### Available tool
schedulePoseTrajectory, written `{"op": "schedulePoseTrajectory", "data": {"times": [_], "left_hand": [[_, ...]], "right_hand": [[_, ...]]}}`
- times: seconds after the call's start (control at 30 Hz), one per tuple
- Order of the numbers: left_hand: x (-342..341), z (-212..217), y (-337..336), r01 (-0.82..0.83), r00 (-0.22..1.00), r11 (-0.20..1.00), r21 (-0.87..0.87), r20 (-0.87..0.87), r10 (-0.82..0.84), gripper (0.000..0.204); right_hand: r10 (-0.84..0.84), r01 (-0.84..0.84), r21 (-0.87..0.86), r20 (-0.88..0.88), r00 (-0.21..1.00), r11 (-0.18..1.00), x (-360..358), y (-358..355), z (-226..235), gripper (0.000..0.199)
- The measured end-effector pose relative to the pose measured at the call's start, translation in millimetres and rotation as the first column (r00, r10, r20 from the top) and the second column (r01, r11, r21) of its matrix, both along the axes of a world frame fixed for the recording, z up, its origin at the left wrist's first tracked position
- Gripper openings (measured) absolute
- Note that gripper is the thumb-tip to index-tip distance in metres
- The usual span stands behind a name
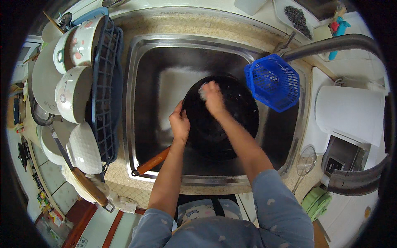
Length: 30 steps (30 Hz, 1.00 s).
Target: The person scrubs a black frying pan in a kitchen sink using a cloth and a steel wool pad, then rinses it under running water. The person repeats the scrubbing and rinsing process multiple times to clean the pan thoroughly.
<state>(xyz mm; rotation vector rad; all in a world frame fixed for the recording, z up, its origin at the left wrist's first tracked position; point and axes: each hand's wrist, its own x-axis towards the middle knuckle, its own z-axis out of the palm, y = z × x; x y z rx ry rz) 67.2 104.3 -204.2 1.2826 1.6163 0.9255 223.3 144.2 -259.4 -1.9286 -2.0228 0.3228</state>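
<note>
We look down past two blue-grey sleeves (281, 202) with pale prints, the forearms reaching forward over a steel sink (173, 87). Nearest the front edge, an orange-brown wooden handle (154, 161) slants toward the sink's left front corner, passing behind our left forearm. It belongs to the round black pan (206, 126), which lies in the basin, right of its middle. Our left hand (180, 124) grasps the pan's left rim, fingers bent around it. Our right hand (213, 97) is over the pan's far half, fingers curled on a whitish wad (202, 91) — too blurred for us to name.

To our left, a blue-grey rack (105, 95) stands beside the sink, white bowls (76, 93) tilted against it. Farther off, at the right, we see a blue openwork basket (273, 82) over the sink's corner — just beyond it, the curved faucet (331, 44).
</note>
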Motion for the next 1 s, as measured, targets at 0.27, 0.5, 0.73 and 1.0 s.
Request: {"op": "schedulePoseTrajectory", "data": {"times": [0.27,0.5,0.73,1.0], "left_hand": [[3,9,1,-0.057,0.995,0.997,-0.045,0.083,0.061,0.034],[5,10,-2,-0.029,0.999,0.999,-0.014,0.044,0.029,0.032],[6,21,0,-0.009,0.999,1.000,-0.001,-0.045,0.009,0.033],[7,19,-1,-0.018,0.995,0.999,-0.051,0.098,0.023,0.030]], "right_hand": [[-0.041,0.127,-0.235,0.339,0.940,0.964,84,-104,-11,0.019],[0.227,-0.294,-0.240,-0.272,0.935,0.925,-24,-122,14,0.020],[-0.007,0.064,-0.175,0.305,0.952,0.982,78,-57,-16,0.014],[0.627,-0.533,-0.581,-0.049,0.778,0.616,10,-169,15,0.021]]}}
